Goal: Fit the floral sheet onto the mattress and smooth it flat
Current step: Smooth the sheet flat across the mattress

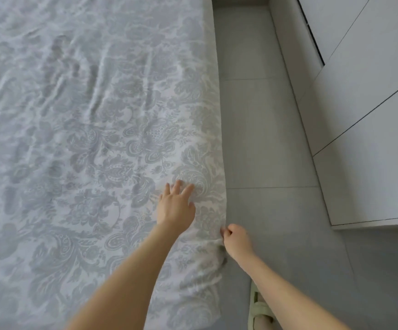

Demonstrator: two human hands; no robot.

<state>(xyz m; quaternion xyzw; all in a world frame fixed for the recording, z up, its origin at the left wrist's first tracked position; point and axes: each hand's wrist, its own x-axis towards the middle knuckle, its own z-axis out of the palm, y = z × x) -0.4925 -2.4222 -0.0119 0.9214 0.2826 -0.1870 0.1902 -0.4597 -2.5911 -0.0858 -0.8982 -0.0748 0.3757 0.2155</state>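
– Head view: your left hand (175,206) lies flat, fingers spread, on the floral sheet (98,144), which covers the mattress; your right hand (236,239) pinches its side edge.
– Risk?
– Tug sideways too hard and the ripples (79,75) further up may bunch instead of flattening.

My left hand (175,206) lies on the sheet (86,139); my right hand (235,239) pinches its edge, floor (264,139) and cabinets (371,139) further right.

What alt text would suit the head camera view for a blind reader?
A person's left hand presses flat on a grey floral bedsheet, while the right hand pinches its side edge. Wrinkles ripple farther up; a tiled floor runs alongside.
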